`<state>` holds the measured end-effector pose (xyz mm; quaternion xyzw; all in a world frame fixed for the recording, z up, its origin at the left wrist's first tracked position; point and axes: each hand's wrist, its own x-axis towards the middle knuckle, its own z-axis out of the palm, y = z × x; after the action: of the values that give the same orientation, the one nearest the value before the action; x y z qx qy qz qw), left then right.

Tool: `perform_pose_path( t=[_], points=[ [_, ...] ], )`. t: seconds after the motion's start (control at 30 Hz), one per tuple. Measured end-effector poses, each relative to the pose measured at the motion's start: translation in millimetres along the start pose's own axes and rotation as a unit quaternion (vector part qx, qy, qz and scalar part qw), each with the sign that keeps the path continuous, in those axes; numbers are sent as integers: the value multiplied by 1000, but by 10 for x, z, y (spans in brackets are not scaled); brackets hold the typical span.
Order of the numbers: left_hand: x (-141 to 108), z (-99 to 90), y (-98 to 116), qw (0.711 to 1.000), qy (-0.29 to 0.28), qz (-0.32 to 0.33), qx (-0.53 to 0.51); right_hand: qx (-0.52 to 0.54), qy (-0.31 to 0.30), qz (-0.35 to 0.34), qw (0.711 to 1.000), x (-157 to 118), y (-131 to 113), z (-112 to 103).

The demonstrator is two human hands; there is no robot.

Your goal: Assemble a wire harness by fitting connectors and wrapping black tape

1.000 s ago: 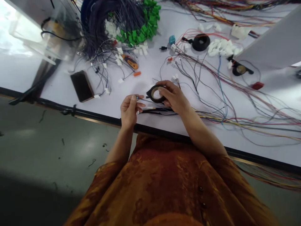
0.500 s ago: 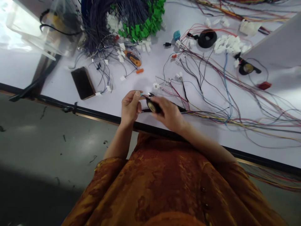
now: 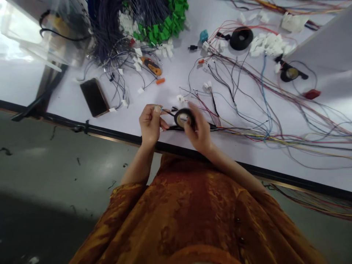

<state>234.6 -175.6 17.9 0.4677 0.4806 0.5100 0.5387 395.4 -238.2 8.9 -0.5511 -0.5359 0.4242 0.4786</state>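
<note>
My left hand (image 3: 150, 123) pinches a thin wire end with a bit of light blue at the thumb tip. From it a dark taped strand (image 3: 168, 112) runs right to a roll of black tape (image 3: 176, 116). My right hand (image 3: 200, 130) grips that roll at its right side, thumb at the core and fingers behind. Below the roll, a black-sleeved wire bundle (image 3: 173, 128) passes close to the left fingers and fans out to the right. A white connector (image 3: 180, 98) lies just above the roll.
A phone (image 3: 95, 97) and an orange-handled tool (image 3: 151, 66) lie to the left. Green connectors (image 3: 165, 29) on dark wires are heaped behind. Another black tape roll (image 3: 241, 38) and white connectors (image 3: 268, 46) sit at back right. Loose wires spread rightward; the table edge (image 3: 121, 135) is close.
The tape roll has turned so its round face shows, and my right hand has shifted to its right side. My left hand keeps its pinch. The whole view has shifted slightly.
</note>
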Motion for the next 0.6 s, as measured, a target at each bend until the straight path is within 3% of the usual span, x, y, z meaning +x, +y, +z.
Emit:
perform_pose_path(
  t=[0.1,0.2,0.3,0.4,0.5,0.6],
  points=[
    [13,3,-13,998,-8,-51,-33,-164,-40,-97,981,-275,34,-43],
    [-41,3,121,998,-32,-53,-20,-110,3,-93,990,-199,-23,-71],
    [-92,-15,305,997,-67,-19,22,-22,39,-36,998,12,-91,-93],
    [-130,-27,424,992,-107,8,66,71,-1,35,997,150,-119,-94],
    [-179,-4,428,983,-150,38,96,203,-9,142,969,257,-123,-71],
    [-203,33,326,993,-103,26,58,290,31,237,927,354,-116,-74]
  ],
)
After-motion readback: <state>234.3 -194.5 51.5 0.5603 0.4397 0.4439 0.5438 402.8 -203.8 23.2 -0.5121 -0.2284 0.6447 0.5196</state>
